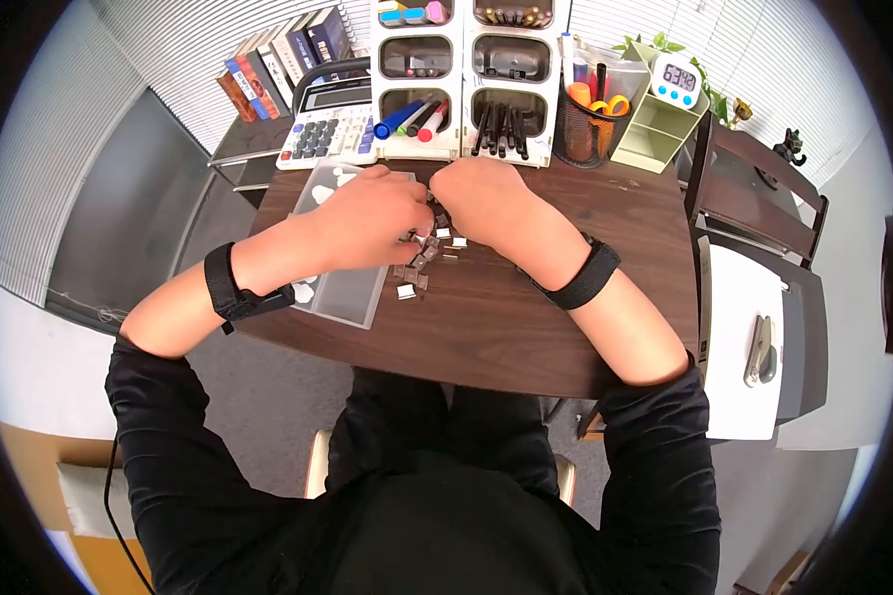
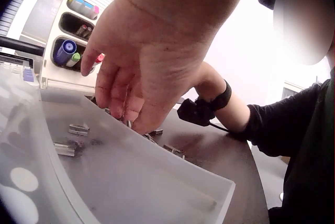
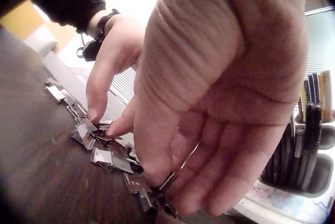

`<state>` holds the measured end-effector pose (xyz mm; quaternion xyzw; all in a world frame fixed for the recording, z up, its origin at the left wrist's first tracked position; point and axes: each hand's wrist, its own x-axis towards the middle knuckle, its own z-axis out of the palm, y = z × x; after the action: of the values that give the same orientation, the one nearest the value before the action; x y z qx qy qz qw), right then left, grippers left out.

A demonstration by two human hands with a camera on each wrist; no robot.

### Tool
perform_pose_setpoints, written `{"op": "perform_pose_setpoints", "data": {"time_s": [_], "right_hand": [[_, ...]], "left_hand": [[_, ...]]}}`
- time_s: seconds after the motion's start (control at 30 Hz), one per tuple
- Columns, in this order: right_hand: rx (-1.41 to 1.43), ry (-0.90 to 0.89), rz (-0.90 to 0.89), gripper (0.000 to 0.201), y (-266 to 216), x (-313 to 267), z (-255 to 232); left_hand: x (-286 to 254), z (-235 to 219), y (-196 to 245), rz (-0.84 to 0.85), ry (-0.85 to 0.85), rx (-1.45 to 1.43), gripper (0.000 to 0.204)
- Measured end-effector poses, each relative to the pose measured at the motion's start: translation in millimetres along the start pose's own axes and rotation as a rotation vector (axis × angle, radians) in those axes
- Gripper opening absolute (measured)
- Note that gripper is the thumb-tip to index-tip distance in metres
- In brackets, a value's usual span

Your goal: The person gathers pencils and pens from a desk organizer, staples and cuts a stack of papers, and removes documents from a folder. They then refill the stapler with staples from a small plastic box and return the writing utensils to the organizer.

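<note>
A heap of small shiny metal clips (image 1: pixel 429 253) lies on the dark desk, just right of a translucent plastic tray (image 1: pixel 360 305). My left hand (image 1: pixel 372 218) reaches across the tray's edge, its thumb and fingers pinching a clip at the heap; metal shows between them in the left wrist view. From the other side my right hand (image 1: pixel 486 198) bends down over the heap's far end. Its thumb (image 3: pixel 157 150) and fingers pinch a thin metal clip (image 3: pixel 168 182) close above the desk. More clips (image 3: pixel 107 156) lie loosely overlapped between the two hands.
White flat pieces (image 1: pixel 322 193) lie in the tray. Behind the hands stand a white calculator (image 1: pixel 327 136), a white organizer (image 1: pixel 417 30) with markers, and a black mesh pen cup (image 1: pixel 590 134). A green holder (image 1: pixel 655 129) bears a digital timer (image 1: pixel 677 79). A stapler (image 1: pixel 760 352) rests at right.
</note>
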<state>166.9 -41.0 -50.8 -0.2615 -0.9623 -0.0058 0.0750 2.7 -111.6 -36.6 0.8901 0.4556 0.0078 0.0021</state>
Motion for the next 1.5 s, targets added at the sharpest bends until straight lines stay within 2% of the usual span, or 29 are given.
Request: {"op": "perform_pose_setpoints", "data": {"time_s": [0.1,0.2,0.27,0.33,0.43,0.47,0.53,0.57,0.63,0.73,0.83,1.03,1.27,1.43,1.47,1.5], "right_hand": [[0.008,0.019,0.013,0.008,1,1,3],[-0.003,0.055,-0.010,0.007,1,-1,3],[-0.011,0.068,-0.020,0.007,2,-1,6],[-0.020,0.086,-0.034,0.007,3,0,7],[0.044,0.056,0.006,0.006,3,0,6],[0.019,0.080,0.003,0.006,3,0,6],[-0.007,0.104,0.004,0.008,4,-1,7],[0.000,0.124,-0.011,0.008,4,-1,9],[0.002,0.141,-0.029,0.007,5,-1,9],[0.002,0.124,-0.034,0.006,4,-1,6],[0.018,0.109,-0.017,0.005,4,-1,5],[0.041,0.079,0.008,0.006,5,-1,4],[0.053,0.046,0.025,0.007,4,0,2],[0.037,0.079,0.024,0.007,3,-1,4],[0.026,0.078,-0.001,0.007,2,-1,4],[0.015,0.078,-0.027,0.007,1,-1,1]], "left_hand": [[1,-1,-2,0.016,-0.015,-0.002,0.010],[-3,-11,-6,0.064,0.072,-0.033,0.007],[-10,-23,-13,0.010,0.158,-0.102,0.007],[-19,-30,-20,-0.026,0.153,-0.068,0.008],[-29,-30,-32,-0.211,-0.009,-0.097,0.012],[-29,-28,-31,-0.210,-0.008,-0.096,0.012],[-29,-23,-25,-0.180,0.111,-0.077,0.016],[-27,-22,-23,-0.178,0.112,-0.078,0.016],[-21,-19,-17,0.003,0.084,-0.091,0.019],[-16,-16,-1,0.050,0.054,0.053,0.019],[-10,-12,5,-0.020,0.016,0.105,0.017],[-1,-8,7,-0.019,-0.016,0.102,0.010],[0,-2,6,-0.005,0.044,0.134,0.006],[-19,-24,3,-0.115,0.156,0.129,0.007],[-23,-26,0,-0.116,0.154,0.130,0.007],[-27,-28,-4,-0.160,0.070,0.126,0.008]]}}
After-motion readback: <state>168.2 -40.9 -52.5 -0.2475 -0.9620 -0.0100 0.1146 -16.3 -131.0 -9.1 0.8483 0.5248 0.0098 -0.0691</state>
